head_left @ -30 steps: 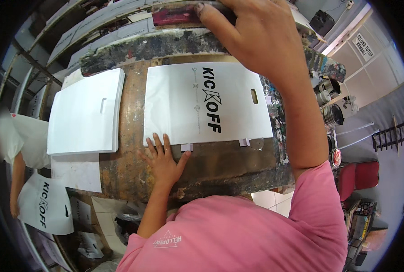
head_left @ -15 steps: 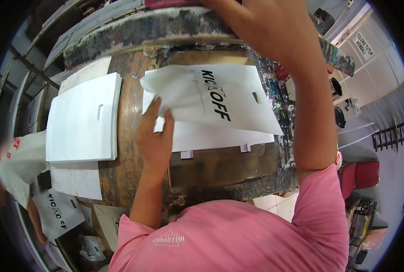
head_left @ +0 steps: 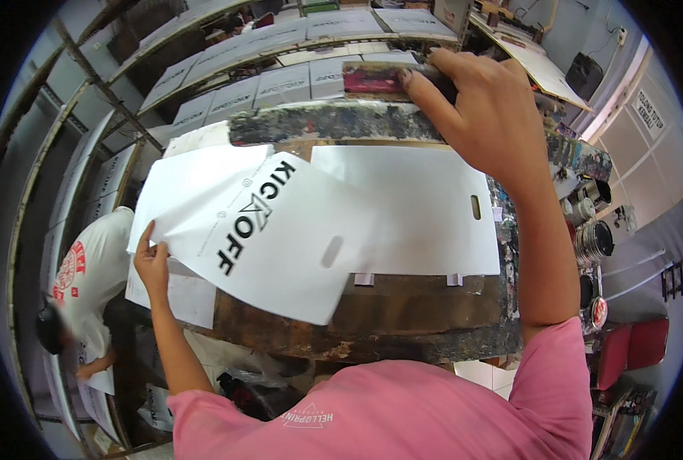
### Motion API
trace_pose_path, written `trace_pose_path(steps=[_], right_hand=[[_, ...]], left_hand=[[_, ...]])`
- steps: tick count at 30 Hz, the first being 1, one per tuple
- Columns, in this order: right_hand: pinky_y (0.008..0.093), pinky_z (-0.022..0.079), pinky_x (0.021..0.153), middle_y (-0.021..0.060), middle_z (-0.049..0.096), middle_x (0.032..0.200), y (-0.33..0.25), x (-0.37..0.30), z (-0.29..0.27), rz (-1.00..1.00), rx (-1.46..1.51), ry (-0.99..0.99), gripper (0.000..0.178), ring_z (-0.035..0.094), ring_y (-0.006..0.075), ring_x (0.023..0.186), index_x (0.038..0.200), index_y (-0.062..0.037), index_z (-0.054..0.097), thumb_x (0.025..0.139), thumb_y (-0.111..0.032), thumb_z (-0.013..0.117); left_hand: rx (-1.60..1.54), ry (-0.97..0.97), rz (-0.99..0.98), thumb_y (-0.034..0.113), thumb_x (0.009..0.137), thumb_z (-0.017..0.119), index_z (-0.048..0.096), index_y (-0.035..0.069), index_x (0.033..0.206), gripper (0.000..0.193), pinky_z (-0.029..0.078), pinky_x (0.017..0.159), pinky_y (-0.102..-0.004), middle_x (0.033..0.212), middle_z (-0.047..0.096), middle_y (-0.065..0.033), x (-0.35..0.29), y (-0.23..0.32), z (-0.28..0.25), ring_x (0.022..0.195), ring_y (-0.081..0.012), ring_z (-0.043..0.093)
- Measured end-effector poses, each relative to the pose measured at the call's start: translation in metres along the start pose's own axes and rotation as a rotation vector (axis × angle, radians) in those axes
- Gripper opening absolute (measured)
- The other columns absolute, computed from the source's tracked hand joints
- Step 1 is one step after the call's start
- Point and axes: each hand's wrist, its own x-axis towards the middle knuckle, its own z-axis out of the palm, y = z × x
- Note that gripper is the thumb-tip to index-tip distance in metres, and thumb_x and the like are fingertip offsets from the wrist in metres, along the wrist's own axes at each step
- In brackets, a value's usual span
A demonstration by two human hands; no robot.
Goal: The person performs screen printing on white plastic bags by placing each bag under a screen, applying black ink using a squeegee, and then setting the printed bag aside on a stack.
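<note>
My left hand (head_left: pixel 152 264) pinches the edge of a white die-cut bag (head_left: pixel 280 230) printed in black, which is lifted and tilted over the bench. Its handle slot faces to the right. Under and beside it, another white bag (head_left: pixel 418 207), plain on top, lies flat on the printing board (head_left: pixel 426 307). At the left a stack of white bags (head_left: pixel 196 169) is partly covered by the lifted one. My right hand (head_left: pixel 483 103) is closed around a magenta-stained wooden piece that looks like a squeegee (head_left: pixel 368 79), just above the paint-crusted screen frame (head_left: pixel 318 121).
Racks behind hold rows of printed bags (head_left: pixel 280 84). To the left, a person in a white shirt (head_left: pixel 92 261) bends by more shelves (head_left: pixel 31 230). Ink tins (head_left: pixel 593 241) and a red chair (head_left: pixel 640 353) stand at the right.
My left hand has drawn the printed bag off the board leftward, towards the stack, uncovering the plain bag. My head view has shifted, so the racks and the piece in my right hand show more.
</note>
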Motion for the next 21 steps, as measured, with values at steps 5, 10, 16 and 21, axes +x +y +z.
trace_pose_path(steps=[5, 10, 16, 21], right_hand=[[0.0482, 0.043, 0.084, 0.0173, 0.069, 0.076, -0.004, -0.004, 0.002, -0.008, 0.032, 0.022, 0.049, 0.067, 0.0375, 0.081, 0.088, -0.0012, 0.071, 0.098, -0.048, 0.060], [0.0484, 0.044, 0.085, 0.0177, 0.070, 0.080, -0.005, -0.018, 0.004, 0.034, -0.035, 0.000, 0.055, 0.068, 0.0363, 0.084, 0.118, -0.0002, 0.068, 0.098, -0.051, 0.060], [0.0465, 0.043, 0.089, 0.0179, 0.062, 0.106, -0.029, -0.113, 0.012, -0.051, 0.007, -0.395, 0.072, 0.060, 0.0343, 0.101, 0.146, 0.0068, 0.049, 0.097, -0.042, 0.067], [0.0527, 0.052, 0.089, 0.0147, 0.068, 0.108, 0.007, -0.193, 0.077, -0.053, 0.390, -0.844, 0.034, 0.066, 0.0395, 0.102, 0.124, -0.0109, 0.067, 0.093, -0.024, 0.073]], left_hand=[[0.562, 0.110, -0.012, 0.007, 0.085, 0.067, 0.063, 0.011, 0.148, 0.064, 0.056, 0.083, -0.0338, 0.111, 0.074, -0.0199, 0.072, -0.087, -0.100, 0.089, -0.0236, 0.069], [0.466, 0.191, 0.219, 0.026, 0.100, 0.070, 0.062, 0.003, 0.146, 0.052, 0.048, 0.109, -0.0414, 0.140, 0.065, -0.0258, 0.070, 0.004, -0.007, 0.125, -0.0371, 0.065], [-1.254, -0.684, -0.376, 0.077, 0.096, 0.056, 0.021, -0.003, 0.162, 0.110, 0.041, 0.119, -0.0538, 0.151, 0.050, -0.0274, -0.181, 0.204, 0.141, 0.141, -0.0386, 0.052], [-1.247, -0.490, -0.962, 0.086, 0.094, 0.044, 0.022, -0.008, 0.156, 0.115, 0.042, 0.119, -0.0553, 0.148, 0.047, -0.0293, -0.254, 0.157, 0.164, 0.138, -0.0412, 0.052]])
